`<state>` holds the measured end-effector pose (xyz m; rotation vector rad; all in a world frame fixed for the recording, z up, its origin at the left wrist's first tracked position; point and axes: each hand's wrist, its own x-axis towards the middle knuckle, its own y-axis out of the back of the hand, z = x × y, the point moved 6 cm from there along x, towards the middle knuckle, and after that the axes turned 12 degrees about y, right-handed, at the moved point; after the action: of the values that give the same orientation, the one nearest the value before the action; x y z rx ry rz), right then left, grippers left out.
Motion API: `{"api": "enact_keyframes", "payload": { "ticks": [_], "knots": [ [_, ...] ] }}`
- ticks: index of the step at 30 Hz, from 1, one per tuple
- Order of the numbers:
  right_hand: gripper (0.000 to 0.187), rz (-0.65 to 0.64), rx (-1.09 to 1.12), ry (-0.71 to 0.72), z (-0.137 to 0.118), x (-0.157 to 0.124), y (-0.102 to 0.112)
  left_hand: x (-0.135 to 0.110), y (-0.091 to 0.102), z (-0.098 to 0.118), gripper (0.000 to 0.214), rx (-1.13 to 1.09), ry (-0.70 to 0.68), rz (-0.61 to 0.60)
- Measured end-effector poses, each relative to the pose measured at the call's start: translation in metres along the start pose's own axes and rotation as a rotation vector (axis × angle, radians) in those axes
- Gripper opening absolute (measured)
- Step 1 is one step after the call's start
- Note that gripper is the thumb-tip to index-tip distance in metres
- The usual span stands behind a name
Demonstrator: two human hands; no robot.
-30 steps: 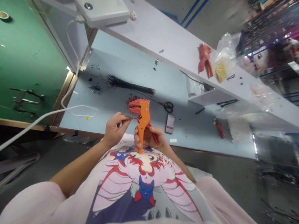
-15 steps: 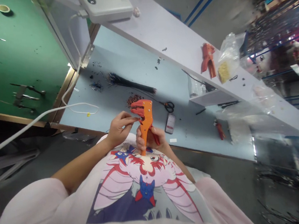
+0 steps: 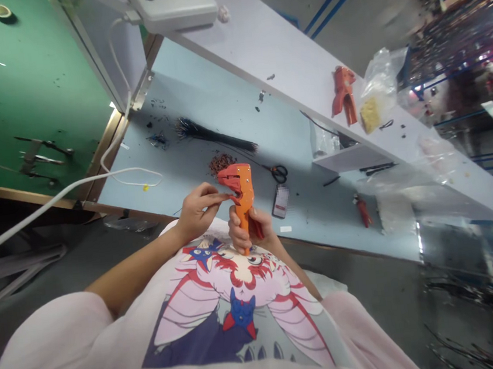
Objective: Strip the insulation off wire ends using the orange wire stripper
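An orange and red wire stripper [image 3: 245,184] stands upright in front of my shirt, its red jaws pointing left. My right hand [image 3: 239,232] is wrapped around its handles. Left of the tool, my left hand [image 3: 201,208] is closed in a pinch, fingertips at the side of the jaws. A thin dark wire [image 3: 178,211] shows just behind the left hand; its other end is hidden by the fingers and jaws. Beyond the tool lies a small pile of brownish scraps [image 3: 221,162], and past that a bundle of black wires [image 3: 219,135].
On the blue table are scissors [image 3: 279,173], a phone [image 3: 280,201] and a red-handled tool [image 3: 362,210]. A shelf [image 3: 276,46] along the back carries another red stripper [image 3: 343,95], plastic bags [image 3: 383,79] and a white box [image 3: 177,4]. A white cable [image 3: 54,200] crosses at left.
The stripper's jaws have come closer together. Its handle end has swung a little to the right with my right hand. My left hand has stayed almost in place, and a wire end now shows behind it.
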<state>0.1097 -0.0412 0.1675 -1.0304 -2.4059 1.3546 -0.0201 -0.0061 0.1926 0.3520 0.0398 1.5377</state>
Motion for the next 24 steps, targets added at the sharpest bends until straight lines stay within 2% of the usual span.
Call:
{"api": "enact_keyframes", "payload": {
  "ticks": [10,14,19,22,24],
  "knots": [
    [0.038,0.008,0.027,-0.005,-0.003,0.002,-0.005,-0.001,0.0,0.0,0.022,0.015,-0.036,0.008],
    [0.038,0.024,0.064,0.015,-0.004,0.003,-0.005,0.001,0.001,0.0,0.022,0.02,-0.013,0.006],
    [0.038,0.085,0.117,0.048,-0.003,0.008,0.004,0.002,0.001,0.0,0.022,0.017,0.063,0.006],
    [0.039,0.136,0.21,0.071,-0.006,0.015,0.013,0.005,-0.002,-0.013,0.023,0.054,0.154,0.011],
    [0.04,0.226,0.245,0.084,-0.01,0.021,0.026,0.01,-0.006,-0.035,0.024,0.126,0.244,-0.005]
  ]
}}
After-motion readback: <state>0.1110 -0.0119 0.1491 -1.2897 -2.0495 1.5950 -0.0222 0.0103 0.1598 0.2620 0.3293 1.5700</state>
